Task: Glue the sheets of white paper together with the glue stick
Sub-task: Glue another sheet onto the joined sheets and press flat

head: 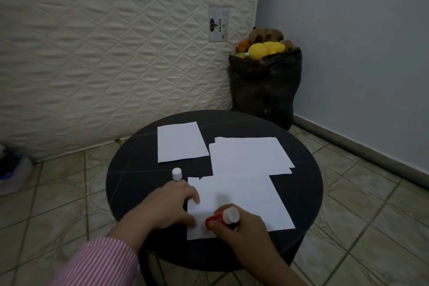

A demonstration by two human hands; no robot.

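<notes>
We grip the red glue stick [221,218] in our right hand [236,230], tip on the near sheet [241,202]; our left hand [171,206] presses that sheet flat with relaxed fingers.

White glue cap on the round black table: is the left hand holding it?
No. The white glue cap stands alone on the round black table, just beyond the left hand, which presses the nearest white paper sheet.

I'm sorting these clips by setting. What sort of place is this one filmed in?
Probably a spare or storage room in a home. A quilted mattress stands on edge against the wall, a black bag of soft toys sits in the corner, and the work is done on a small round black table over a tiled floor.
</notes>
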